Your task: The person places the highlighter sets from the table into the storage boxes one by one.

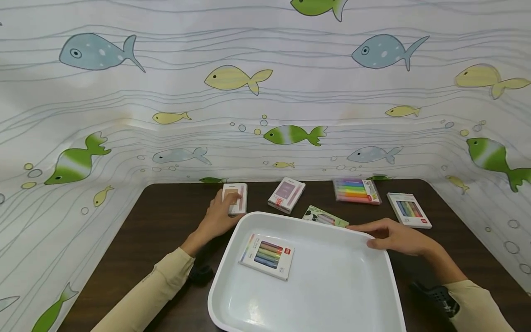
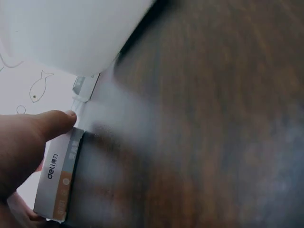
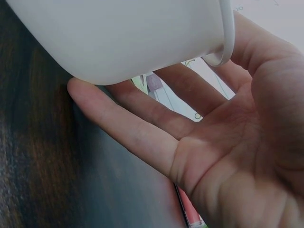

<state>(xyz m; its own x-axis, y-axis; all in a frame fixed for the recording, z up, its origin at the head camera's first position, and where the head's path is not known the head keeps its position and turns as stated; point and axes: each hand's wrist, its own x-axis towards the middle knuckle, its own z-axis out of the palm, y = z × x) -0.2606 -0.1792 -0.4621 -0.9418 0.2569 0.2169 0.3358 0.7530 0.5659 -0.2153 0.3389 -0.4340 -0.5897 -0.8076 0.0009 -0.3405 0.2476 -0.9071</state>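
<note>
My left hand [image 1: 217,214] holds a small flat white box [image 1: 242,206] with a tan panel at the back left of the table. In the left wrist view, the thumb [image 2: 54,124] lies at one end of this box, and its side shows "deli" lettering. A large white tray [image 1: 332,281] stands in front. My right hand [image 1: 400,239] grips its far right corner, thumb over the rim and long fingers [image 3: 133,126] against the outer wall. Inside the tray, at its left, lies a white box of coloured sticks [image 1: 267,257] with a window.
Behind the tray lie a white box with a mauve panel [image 1: 287,194], a green packet [image 1: 321,215] partly hidden by the rim, a clear pack of coloured pens [image 1: 356,191] and another windowed box [image 1: 410,210]. A fish-print curtain [image 1: 249,106] borders the dark table [image 1: 137,244].
</note>
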